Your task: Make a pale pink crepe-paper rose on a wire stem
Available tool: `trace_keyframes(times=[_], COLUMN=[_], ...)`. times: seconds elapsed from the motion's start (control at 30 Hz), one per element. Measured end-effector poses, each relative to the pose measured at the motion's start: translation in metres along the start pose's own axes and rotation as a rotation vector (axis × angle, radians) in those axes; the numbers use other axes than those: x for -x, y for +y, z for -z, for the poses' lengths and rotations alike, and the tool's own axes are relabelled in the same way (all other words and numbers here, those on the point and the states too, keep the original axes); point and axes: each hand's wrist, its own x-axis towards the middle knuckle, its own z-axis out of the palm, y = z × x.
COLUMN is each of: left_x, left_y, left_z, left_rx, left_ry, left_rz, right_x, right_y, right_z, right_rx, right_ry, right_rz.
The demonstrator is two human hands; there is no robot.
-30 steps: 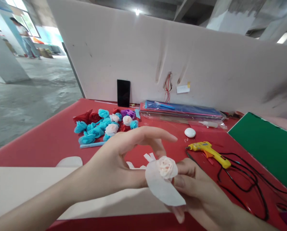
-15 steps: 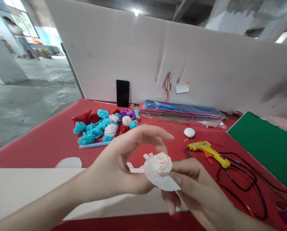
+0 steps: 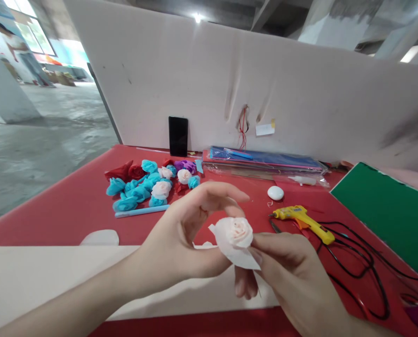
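Between the thumb and forefinger of the right hand (image 3: 296, 267), a small pale-pink paper rose (image 3: 240, 232) is being pinched near its base, with one loose white petal-shaped piece of paper (image 3: 240, 256) being held against it. Just left of that pinch, the left hand (image 3: 176, 248) is being held wide in a C-shaped curve; its thumb is lying by the rose's lower left edge and its forefinger is arching above, apart from it. Whether another left fingertip is touching the rose from behind cannot be told. The rose is thus being held between both hands, with the firmer grip on the right. Its swirled face is being turned up toward the viewer, while the loose petal's long axis is slanting from the upper left, by the left hand, down to the right thumb. Beneath both hands, a long cream-coloured flat sheet (image 3: 54, 276) is lying. Beyond the right hand, a yellow plastic glue gun (image 3: 295, 213) is pointing leftward; beyond the left, blue, red, pink and purple paper flowers (image 3: 139, 193) are being grouped.
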Motion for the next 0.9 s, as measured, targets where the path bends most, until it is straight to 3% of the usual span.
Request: trace_keyframes(times=[0.27, 0.5, 0.7, 0.9], left_x=[-0.001, 0.007, 0.002, 0.0], left_y=[-0.002, 0.0, 0.004, 0.01], left_z=[-0.007, -0.008, -0.001, 0.001], left_rx=[0.076, -0.064, -0.153, -0.176], left_ry=[-0.056, -0.037, -0.04, -0.187], left_rz=[-0.028, -0.082, -0.141, -0.097], right_x=[-0.003, 0.0, -0.001, -0.001], right_y=[-0.005, -0.006, -0.008, -0.004], right_z=[0.001, 0.0, 0.0, 0.002], right_rx=[0.229, 0.292, 0.11, -0.246], right_ry=[0.025, 0.04, 0.008, -0.101], right_rz=[0.082, 0.081, -0.098, -0.362])
